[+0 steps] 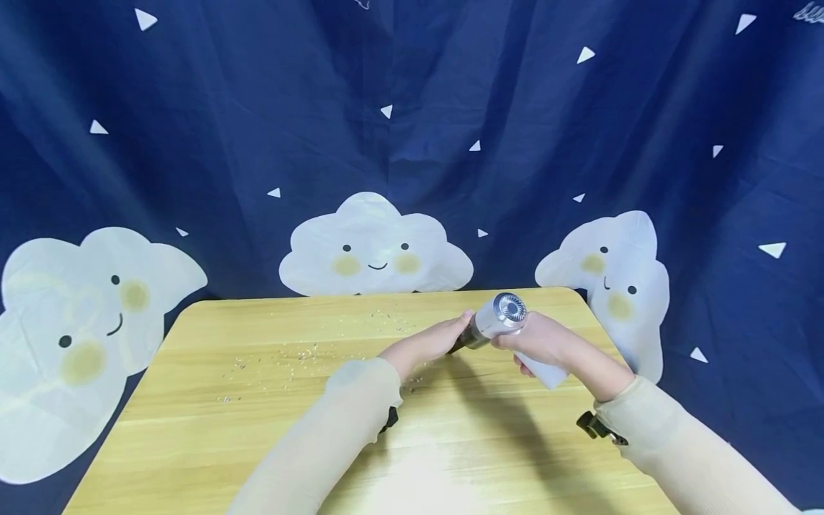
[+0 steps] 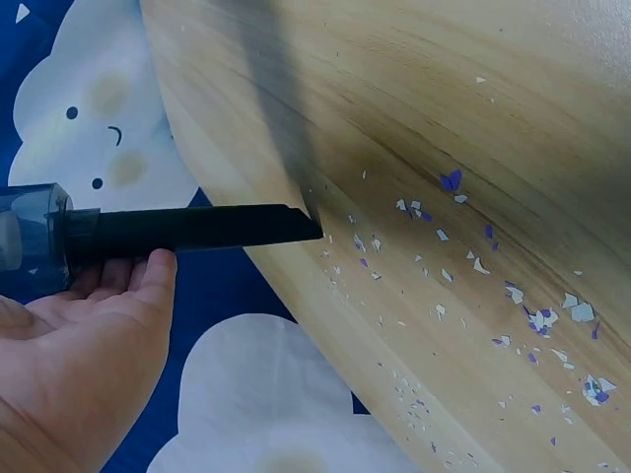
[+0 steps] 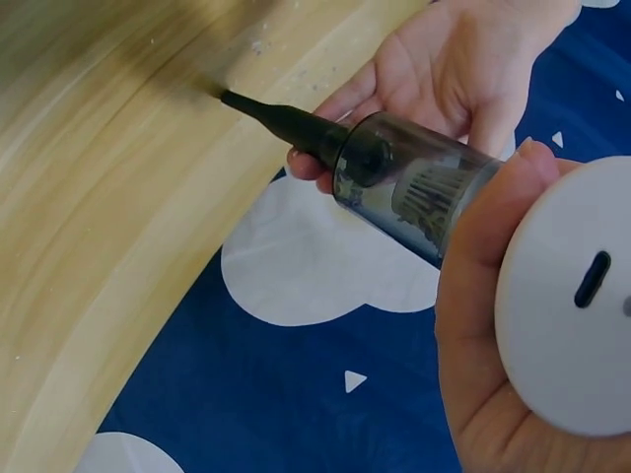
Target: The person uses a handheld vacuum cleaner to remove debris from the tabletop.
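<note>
The right hand (image 1: 547,343) grips the white handle of a handheld vacuum cleaner (image 1: 498,318), fingers curled round it, holding it above the far right part of the wooden table (image 1: 257,443). The left hand (image 1: 428,343) lies open with relaxed fingers against the underside of the black crevice nozzle (image 2: 197,229), whose tip rests just at the tabletop. Paper scraps (image 2: 532,315) lie scattered on the wood near the tip, and a dark blue cloud-print curtain (image 1: 373,247) hangs behind.

no readable text, labels or numbers anywhere
</note>
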A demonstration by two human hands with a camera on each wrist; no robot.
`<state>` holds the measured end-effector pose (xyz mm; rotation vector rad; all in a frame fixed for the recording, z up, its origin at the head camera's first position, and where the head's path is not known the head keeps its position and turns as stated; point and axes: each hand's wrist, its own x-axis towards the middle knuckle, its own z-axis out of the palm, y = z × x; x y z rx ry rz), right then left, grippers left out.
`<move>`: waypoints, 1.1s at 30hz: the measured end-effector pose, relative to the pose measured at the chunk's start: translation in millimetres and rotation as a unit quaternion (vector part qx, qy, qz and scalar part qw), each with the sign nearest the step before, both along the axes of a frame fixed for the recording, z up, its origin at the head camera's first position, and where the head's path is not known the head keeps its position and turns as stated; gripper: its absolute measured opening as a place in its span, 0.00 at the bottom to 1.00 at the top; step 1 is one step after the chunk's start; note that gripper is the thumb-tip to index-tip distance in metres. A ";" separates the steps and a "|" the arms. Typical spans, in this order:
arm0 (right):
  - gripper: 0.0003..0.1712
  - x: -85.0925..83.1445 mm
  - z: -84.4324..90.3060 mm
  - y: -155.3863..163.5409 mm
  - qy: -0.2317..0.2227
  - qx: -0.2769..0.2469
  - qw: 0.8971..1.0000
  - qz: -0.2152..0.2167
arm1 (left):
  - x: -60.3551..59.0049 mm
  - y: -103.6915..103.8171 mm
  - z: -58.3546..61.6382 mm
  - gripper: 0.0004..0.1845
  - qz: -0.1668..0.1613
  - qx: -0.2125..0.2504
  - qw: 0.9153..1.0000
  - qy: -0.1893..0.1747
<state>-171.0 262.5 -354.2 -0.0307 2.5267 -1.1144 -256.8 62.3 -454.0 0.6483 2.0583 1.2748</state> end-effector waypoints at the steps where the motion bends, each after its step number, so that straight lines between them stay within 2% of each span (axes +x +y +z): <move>1: 0.19 -0.2 -0.5 0.0 0.001 0.001 1.000 0.001 | -0.2 0.1 -0.9 0.45 0.001 0.001 1.000 0.001; 5: 0.19 -1.3 -0.6 0.3 0.003 0.006 1.000 0.004 | -1.0 0.1 -1.9 0.45 0.005 0.002 1.000 0.005; 12: 0.19 -2.8 1.8 -1.1 0.022 0.008 0.999 0.023 | -1.9 -2.1 1.0 0.44 0.001 0.012 0.999 0.033; 19: 0.19 -3.8 0.2 -4.8 0.024 0.001 0.999 0.021 | -2.2 -5.4 2.7 0.44 0.008 0.009 0.999 0.031; 26: 0.18 -6.9 -0.6 -9.1 0.027 0.009 0.999 0.018 | -6.9 -10.2 0.7 0.44 0.010 0.001 0.999 0.048; 33: 0.17 -12.1 -3.1 -13.4 0.033 0.017 0.999 0.016 | -8.1 -16.1 1.1 0.44 0.026 -0.003 0.998 0.051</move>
